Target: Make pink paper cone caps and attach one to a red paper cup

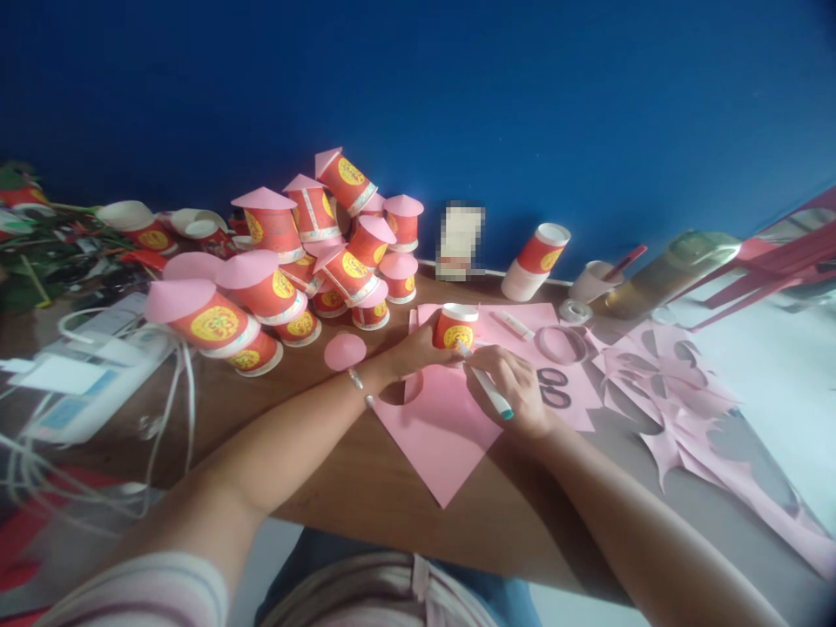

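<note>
My left hand [423, 346] is wrapped round a red paper cup [450, 326] with a yellow printed emblem and a white rim. In my right hand [519, 383] is a white marker pen [489, 394] with a green end. The pen's tip points at the lower part of the cup; whether it touches is too small to tell. Pink paper sheets [444, 453] lie under both hands. Black-handled scissors [554, 387] rest just right of my right hand. A pink paper cone [345, 352] lies left of my left wrist.
Red cups with pink cone tops [265, 218] are piled at the left. Beside them are a white power strip [97, 374] and cables. Stacked cups [536, 261], a tape roll [562, 345], a bottle [672, 274] and pink paper scraps [679, 392] occupy the right.
</note>
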`<action>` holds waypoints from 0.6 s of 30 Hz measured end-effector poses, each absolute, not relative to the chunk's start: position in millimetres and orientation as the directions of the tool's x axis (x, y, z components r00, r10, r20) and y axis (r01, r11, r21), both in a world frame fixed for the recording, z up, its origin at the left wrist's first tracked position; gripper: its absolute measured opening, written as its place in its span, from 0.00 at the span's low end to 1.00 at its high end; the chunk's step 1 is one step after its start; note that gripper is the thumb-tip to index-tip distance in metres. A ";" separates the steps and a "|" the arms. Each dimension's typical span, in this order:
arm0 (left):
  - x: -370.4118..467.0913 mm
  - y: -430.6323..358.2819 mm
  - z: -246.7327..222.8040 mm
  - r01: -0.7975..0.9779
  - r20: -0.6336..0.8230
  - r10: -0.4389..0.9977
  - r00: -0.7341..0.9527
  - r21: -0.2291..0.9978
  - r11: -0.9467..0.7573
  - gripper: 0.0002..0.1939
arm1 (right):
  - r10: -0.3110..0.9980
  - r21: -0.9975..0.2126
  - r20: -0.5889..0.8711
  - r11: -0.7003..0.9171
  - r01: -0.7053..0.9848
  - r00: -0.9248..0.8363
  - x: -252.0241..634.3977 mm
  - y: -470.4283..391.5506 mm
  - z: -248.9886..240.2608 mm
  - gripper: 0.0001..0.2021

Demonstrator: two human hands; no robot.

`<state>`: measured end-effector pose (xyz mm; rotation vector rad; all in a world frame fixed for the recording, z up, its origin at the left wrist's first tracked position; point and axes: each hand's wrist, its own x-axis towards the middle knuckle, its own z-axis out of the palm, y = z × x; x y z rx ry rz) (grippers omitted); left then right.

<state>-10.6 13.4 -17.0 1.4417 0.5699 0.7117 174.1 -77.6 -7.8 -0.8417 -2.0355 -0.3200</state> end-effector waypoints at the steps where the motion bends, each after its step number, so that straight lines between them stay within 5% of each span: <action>1: -10.7 13.6 -17.8 -0.092 0.060 0.730 0.681 0.996 0.004 0.28 | 0.443 -0.089 0.812 0.738 0.669 -0.381 174.5 -77.4 -7.6 0.12; 10: -10.8 12.5 -19.6 -0.074 -0.056 0.746 0.663 0.987 0.140 0.37 | 0.469 -0.116 0.810 0.715 0.689 -0.351 177.1 -76.7 -11.5 0.13; 18: -10.8 11.0 -16.5 -0.106 -0.035 0.739 0.673 0.984 0.143 0.30 | 0.476 -0.119 0.811 0.703 0.701 -0.340 174.2 -78.9 -9.9 0.13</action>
